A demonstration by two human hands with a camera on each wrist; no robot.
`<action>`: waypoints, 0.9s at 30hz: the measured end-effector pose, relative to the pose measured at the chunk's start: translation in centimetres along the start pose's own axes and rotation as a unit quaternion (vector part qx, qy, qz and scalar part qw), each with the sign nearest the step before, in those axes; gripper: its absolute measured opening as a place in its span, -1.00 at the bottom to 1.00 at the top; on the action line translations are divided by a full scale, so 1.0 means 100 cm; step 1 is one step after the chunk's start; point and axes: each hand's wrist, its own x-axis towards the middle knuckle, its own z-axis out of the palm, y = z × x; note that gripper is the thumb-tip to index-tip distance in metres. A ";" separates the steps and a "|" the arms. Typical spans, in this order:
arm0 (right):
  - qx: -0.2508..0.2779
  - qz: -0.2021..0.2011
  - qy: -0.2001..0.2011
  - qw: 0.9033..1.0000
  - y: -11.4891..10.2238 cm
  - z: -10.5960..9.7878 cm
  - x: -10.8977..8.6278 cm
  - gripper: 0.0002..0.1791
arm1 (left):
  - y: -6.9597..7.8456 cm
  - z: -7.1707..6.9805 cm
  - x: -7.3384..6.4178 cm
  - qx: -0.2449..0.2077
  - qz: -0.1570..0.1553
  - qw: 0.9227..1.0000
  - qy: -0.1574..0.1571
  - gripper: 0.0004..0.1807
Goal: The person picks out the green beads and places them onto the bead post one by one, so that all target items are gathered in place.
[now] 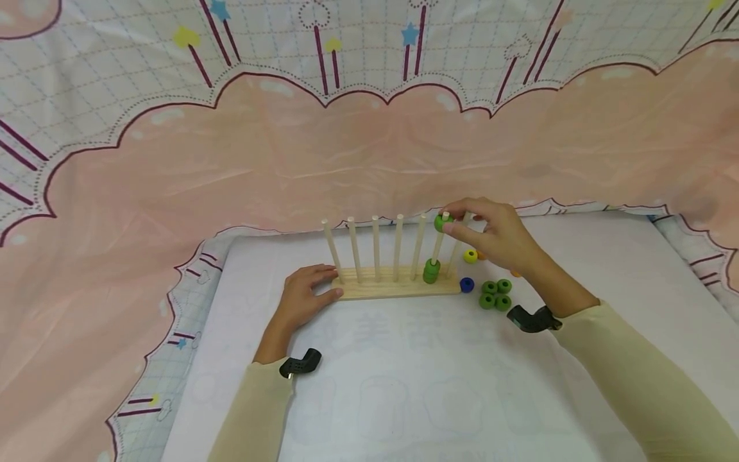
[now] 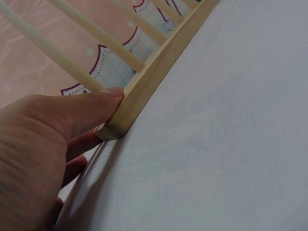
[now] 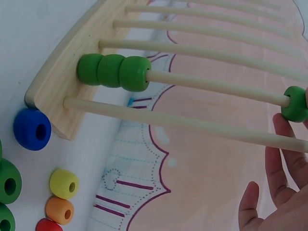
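Pale wooden peg rack (image 1: 392, 292): stands upright, has seven round pegs (image 1: 376, 253), left end gripped by left hand (image 1: 303, 296). Three green beads (image 3: 114, 71): sit stacked at base, second peg from right (image 3: 211, 85). Fourth green bead (image 1: 440, 224): rings same peg near tip, pinched by right hand (image 1: 501, 236).

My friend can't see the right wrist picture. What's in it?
A right hand holds a green bead at the tip of a wooden peg. Three green beads sit at its bottom; loose beads lie beside the rack.
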 end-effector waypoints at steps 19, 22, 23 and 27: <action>-0.006 -0.004 0.002 1.000 -0.002 0.000 0.002 -0.74 | -0.002 -0.001 0.001 -0.001 -0.002 1.000 0.000 -0.50; -0.010 -0.002 0.003 1.000 -0.001 -0.001 0.001 -0.75 | -0.002 -0.001 0.000 -0.002 -0.003 1.000 -0.001 -0.50; -0.011 -0.001 0.004 1.000 0.000 -0.002 0.000 -0.74 | -0.002 -0.001 0.000 -0.001 -0.002 1.000 -0.001 -0.50; -0.013 0.009 0.002 1.000 0.005 -0.006 -0.005 -0.69 | -0.001 0.000 0.001 0.000 0.002 1.000 0.001 -0.50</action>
